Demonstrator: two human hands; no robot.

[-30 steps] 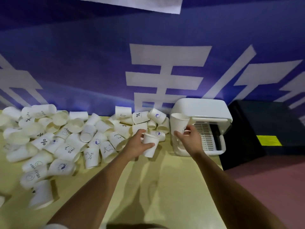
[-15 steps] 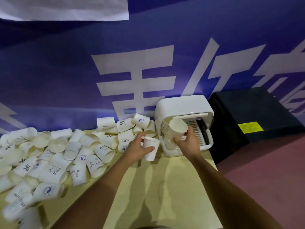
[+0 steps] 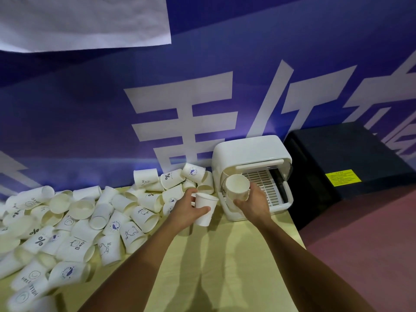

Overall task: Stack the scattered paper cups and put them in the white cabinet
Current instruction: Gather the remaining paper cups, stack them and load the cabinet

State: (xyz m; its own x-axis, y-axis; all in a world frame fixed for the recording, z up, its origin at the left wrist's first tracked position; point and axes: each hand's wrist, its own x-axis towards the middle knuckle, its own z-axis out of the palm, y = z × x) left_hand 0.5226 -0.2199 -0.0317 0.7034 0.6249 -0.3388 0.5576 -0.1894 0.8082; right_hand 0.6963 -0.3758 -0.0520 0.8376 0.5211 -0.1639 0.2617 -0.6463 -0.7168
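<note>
My left hand grips an upright white paper cup just above the yellow table, left of the white cabinet. My right hand holds another white paper cup tilted with its mouth toward me, right at the cabinet's open front over its slatted tray. Several printed paper cups lie scattered in a pile across the left half of the table, most of them on their sides.
The yellow table ends just right of the cabinet. A black box with a yellow label stands beyond that edge on the pink floor. A blue banner with white characters forms the back wall behind the cups.
My right hand has tilted its cup and brought it down to the cabinet's opening. The left hand keeps its cup in about the same place. My view has swung to the right.
</note>
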